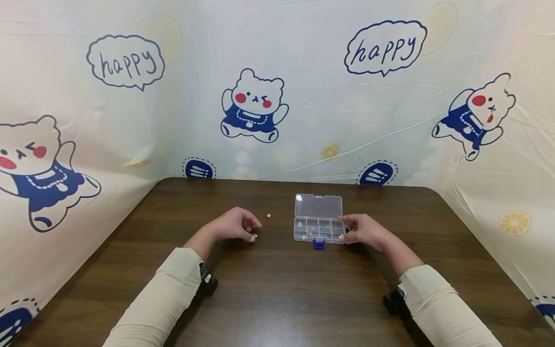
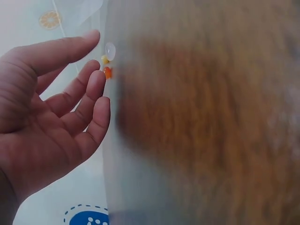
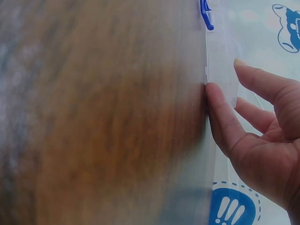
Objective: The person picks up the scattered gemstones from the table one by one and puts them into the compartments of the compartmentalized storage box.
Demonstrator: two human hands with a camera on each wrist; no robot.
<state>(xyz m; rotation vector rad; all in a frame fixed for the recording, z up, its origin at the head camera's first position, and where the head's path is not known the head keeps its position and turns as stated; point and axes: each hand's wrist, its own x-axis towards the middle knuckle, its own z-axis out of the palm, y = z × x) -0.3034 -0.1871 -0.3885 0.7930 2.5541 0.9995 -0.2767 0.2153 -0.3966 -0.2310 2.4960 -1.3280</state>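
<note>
On the table, my left hand (image 1: 235,224) reaches low with fingers and thumb apart. A small white oval piece, like a pill (image 1: 254,235), lies right at its thumb tip. The left wrist view also shows a small yellow piece (image 2: 105,59) and an orange piece (image 2: 108,72) close to the fingertips. My right hand (image 1: 363,229) grips the right end of a clear plastic compartment box (image 1: 318,229), thumb at the front corner and fingers farther back. Its lid (image 1: 318,206) is raised backward, and a blue clasp (image 1: 319,244) sits at the front. Whitish pieces lie in the left compartments.
The brown wooden table (image 1: 277,289) reaches back to a printed cloth backdrop (image 1: 303,96) with bears and lettering. Dark wrist cameras (image 1: 209,282) are strapped at both sleeves. The yellow piece lies between the left hand and the box.
</note>
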